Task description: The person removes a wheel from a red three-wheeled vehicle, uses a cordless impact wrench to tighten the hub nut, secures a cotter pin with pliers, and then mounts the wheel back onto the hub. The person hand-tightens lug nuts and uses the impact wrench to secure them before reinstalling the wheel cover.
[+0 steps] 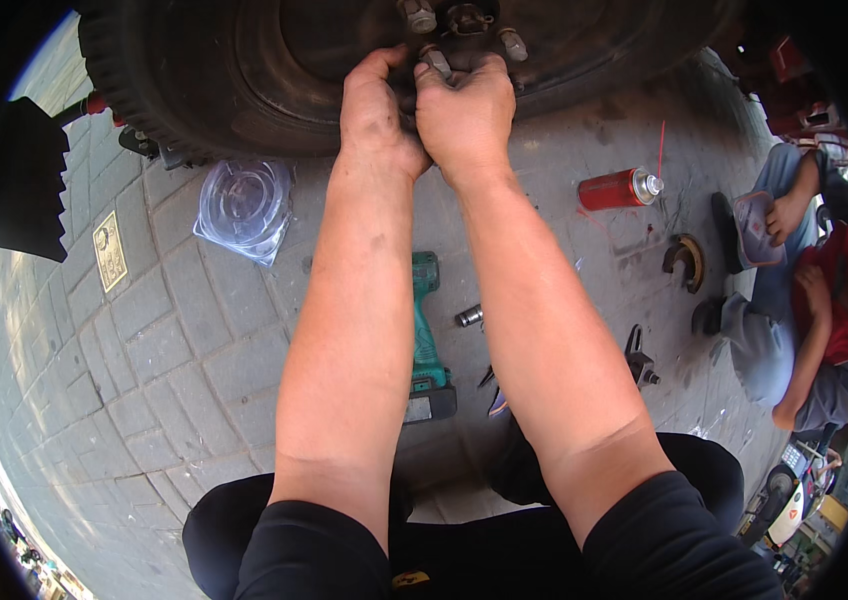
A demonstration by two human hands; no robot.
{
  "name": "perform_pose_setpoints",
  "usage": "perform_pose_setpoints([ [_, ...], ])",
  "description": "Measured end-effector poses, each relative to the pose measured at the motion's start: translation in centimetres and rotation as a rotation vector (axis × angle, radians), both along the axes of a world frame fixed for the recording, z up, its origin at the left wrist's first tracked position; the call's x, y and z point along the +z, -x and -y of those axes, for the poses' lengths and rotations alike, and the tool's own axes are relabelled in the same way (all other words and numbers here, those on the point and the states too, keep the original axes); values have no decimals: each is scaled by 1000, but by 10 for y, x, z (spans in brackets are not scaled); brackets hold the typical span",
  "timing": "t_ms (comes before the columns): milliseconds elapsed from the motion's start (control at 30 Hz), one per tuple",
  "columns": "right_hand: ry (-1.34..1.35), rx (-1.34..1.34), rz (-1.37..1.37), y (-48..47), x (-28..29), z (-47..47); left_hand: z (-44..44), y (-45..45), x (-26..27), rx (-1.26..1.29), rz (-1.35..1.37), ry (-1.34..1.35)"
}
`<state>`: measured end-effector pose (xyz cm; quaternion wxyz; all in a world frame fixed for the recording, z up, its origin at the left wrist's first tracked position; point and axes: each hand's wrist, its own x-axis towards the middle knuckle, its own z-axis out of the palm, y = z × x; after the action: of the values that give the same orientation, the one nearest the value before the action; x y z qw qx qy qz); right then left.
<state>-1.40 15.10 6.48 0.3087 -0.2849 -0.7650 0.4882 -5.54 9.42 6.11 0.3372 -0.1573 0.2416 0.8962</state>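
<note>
A dark wheel (pixel 304 45) with a treaded tire (pixel 161 82) stands before me at the top of the view. Around its hub (pixel 469 19) are lug nuts, one at the upper left (pixel 418 16) and one at the right (pixel 514 45). My right hand (pixel 467 112) grips a lower lug nut (pixel 435 60) between thumb and bent fingers. Right beside it, my left hand (pixel 375 112) reaches up against the wheel face, its thumb near the same nut. Most of its fingers are hidden, so its hold cannot be made out.
On the paving lie a green cordless power tool (pixel 427 352), a socket (pixel 469 316), a red spray can (pixel 611 189), a curved brake shoe (pixel 688 262), a metal puller-like tool (pixel 641 358) and a clear plastic container (pixel 244 202). At right, a seated person (pixel 836 300) holds a plastic tub (pixel 754 225).
</note>
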Motion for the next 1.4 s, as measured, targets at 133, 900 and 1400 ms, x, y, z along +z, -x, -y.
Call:
perform_pose_setpoints([
  [133,-86,-16,118,-1,0,-1,0,-2,-1,-4,-49,-7],
  [900,-300,669,1245,-208,-112,-78,-20,5,-1,-38,69,39],
  [1400,-252,673,1129,-253,-111,-32,-12,7,-8,-17,108,-26],
])
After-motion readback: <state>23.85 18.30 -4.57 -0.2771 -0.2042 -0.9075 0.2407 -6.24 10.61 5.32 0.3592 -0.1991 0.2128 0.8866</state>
